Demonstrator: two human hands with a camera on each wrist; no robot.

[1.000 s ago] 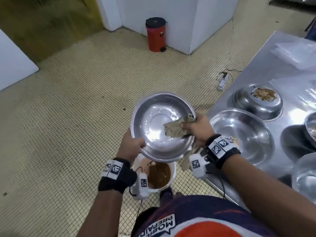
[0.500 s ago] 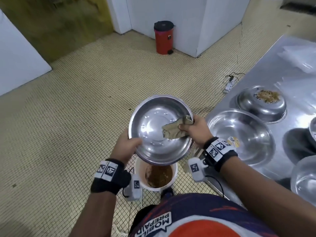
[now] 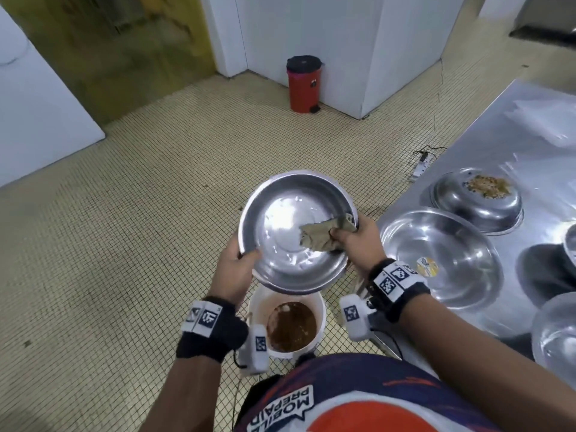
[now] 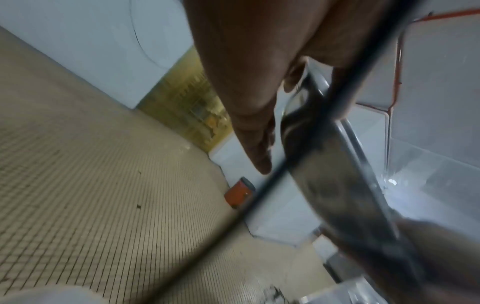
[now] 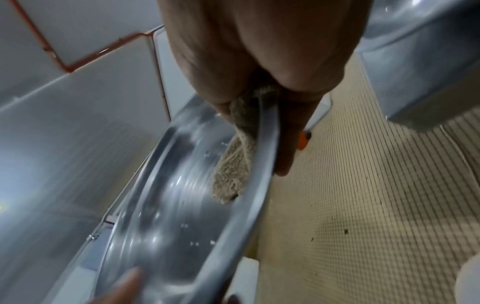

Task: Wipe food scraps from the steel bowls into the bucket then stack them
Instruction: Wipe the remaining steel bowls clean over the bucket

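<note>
Tilting over the bucket (image 3: 288, 325), the shiny steel bowl (image 3: 296, 232) is gripped at its rim by the left hand (image 3: 235, 269). The right hand (image 3: 363, 241) pinches a tan cloth (image 3: 324, 233) against the inside wall, slightly nearer the rim than a second ago.

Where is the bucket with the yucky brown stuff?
In the head view the white bucket stands on the tiled floor, right below the tilted bowl, between the person's wrists.

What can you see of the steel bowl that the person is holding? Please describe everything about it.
The steel bowl is round, shallow and shiny, with a rolled rim and a flat base ring. It is tilted, held above the white bucket. The inside looks nearly clean, with small specks. The left hand grips its near-left rim; the right hand holds a tan cloth against the inner right wall.
</note>
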